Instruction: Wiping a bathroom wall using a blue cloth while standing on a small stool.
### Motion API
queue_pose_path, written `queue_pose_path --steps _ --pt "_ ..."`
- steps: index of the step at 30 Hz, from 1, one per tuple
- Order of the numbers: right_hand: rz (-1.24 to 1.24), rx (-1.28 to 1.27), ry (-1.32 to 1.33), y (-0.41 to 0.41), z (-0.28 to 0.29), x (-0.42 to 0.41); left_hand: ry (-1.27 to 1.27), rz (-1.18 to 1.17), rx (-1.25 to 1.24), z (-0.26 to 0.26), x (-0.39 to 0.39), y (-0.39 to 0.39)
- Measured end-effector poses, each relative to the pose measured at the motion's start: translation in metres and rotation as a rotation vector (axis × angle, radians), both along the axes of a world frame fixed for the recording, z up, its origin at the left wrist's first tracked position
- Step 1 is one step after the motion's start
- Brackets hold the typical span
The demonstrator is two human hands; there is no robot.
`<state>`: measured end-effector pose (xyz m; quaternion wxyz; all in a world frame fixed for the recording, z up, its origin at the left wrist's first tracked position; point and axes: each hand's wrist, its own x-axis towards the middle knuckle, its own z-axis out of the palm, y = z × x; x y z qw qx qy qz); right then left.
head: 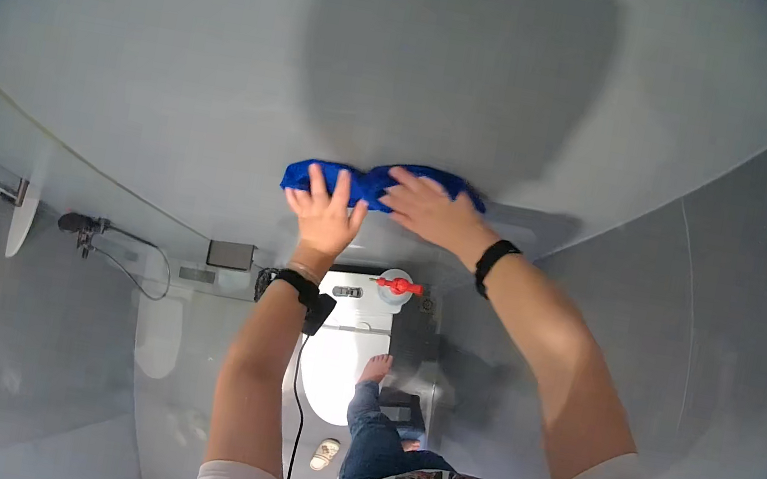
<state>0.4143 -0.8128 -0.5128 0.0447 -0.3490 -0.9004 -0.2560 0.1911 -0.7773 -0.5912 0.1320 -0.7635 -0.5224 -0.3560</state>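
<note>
A blue cloth [432, 174] lies spread and crumpled against the smooth pale grey wall panel [224, 99] of a bathroom. On its left part rests my left hand [326, 211], fingers spread and pressing it flat. My right hand [437, 212] lies across the cloth's right part, fingers stretched to the left, palm side to the cloth. Neither hand visibly grips it. Both wrists wear black bands, and a dark device sits at the left wrist.
Below are a white toilet [336, 372] with a bare foot on its lid, a spray bottle with a red trigger head [400, 286] on the tank, and a dark step stool [404, 410]. A hand shower [78, 224] hangs left; a slipper [325, 453] lies on the floor.
</note>
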Motion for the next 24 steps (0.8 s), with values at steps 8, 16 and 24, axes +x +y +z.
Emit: queue_pose_path --steps 8,16,24 --pt "-0.365 0.462 0.282 -0.072 0.103 0.025 0.081 -0.225 0.397 0.157 0.031 -0.028" --pt "-0.774 0.396 0.567 -0.121 0.085 -0.059 0.244 -0.436 0.359 0.142 -0.014 -0.051" --pt "-0.798 0.317 0.784 -0.109 0.077 -0.170 0.388 -0.604 0.331 0.149 -0.121 -0.033"
